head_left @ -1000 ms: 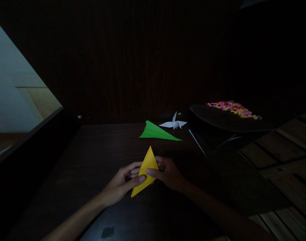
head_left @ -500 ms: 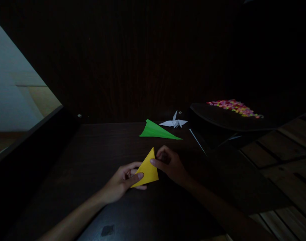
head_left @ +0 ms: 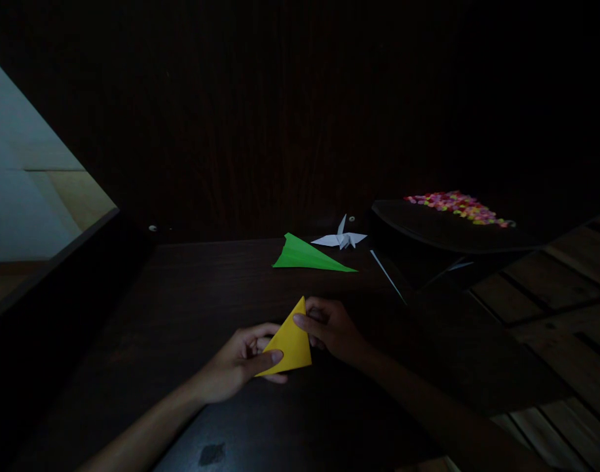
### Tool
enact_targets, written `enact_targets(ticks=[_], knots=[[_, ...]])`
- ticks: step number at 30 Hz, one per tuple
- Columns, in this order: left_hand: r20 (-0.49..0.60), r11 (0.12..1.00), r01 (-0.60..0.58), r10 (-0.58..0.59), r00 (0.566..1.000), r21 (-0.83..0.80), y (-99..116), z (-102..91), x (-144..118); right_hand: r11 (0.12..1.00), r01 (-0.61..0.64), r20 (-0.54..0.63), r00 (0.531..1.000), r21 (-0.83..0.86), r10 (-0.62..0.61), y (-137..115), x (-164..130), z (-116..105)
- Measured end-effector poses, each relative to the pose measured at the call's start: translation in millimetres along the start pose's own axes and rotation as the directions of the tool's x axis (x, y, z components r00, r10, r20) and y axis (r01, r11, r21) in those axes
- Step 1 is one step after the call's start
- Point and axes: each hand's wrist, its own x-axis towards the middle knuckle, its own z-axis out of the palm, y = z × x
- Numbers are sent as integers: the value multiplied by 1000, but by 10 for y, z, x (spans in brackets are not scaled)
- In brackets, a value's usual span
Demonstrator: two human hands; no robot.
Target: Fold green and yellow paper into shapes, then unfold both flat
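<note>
Yellow paper [head_left: 295, 344] has swung, base now nearer level, on my side of the green paper [head_left: 304, 255]; I read a re-grip, not a release; left hand [head_left: 231, 368] clamps its left corner, right hand [head_left: 337, 333] pinches its upper right edge; white strip [head_left: 387, 276] right of green paper; widest tabletop [head_left: 192, 282] left of it, up to side board [head_left: 59, 282].

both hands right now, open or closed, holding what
Left hand: closed on the folded yellow paper, thumb on top, fingers underneath.
Right hand: closed on the same paper near its upper point, thumb on its face.
</note>
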Motion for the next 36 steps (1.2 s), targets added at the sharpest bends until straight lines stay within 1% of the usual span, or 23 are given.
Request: enact_targets(ticks=[5, 7, 9, 12, 17, 22, 28, 36], knots=[[-4, 999, -16, 16, 1000, 36, 10, 5, 25, 999, -31, 21, 999, 20, 30, 26, -31, 34], [2, 997, -6, 6, 1000, 71, 2, 10, 38, 998, -51, 21, 999, 33, 50, 33, -37, 54], [31, 997, 20, -22, 999, 68, -12, 13, 46, 997, -64, 18, 998, 49, 63, 35, -37, 68], [65, 999, 41, -43, 997, 31, -22, 16, 46, 996, -51, 29, 998, 79, 49, 33, -33, 75], [77, 990, 32, -43, 996, 139, 8, 39, 42, 993, -16, 51, 999, 119, 10, 31, -27, 78], [64, 981, 47, -60, 996, 186, 9, 51, 47, 991, -45, 54, 998, 124, 39, 17, -10, 82], [61, 958, 72, -92, 994, 277, -17, 5, 41, 994, -19, 47, 999, 112, 14, 22, -2, 67], [49, 956, 91, -109, 993, 280, -26, 9, 26, 992, 0, 34, 999, 126, -4, 19, -17, 71]])
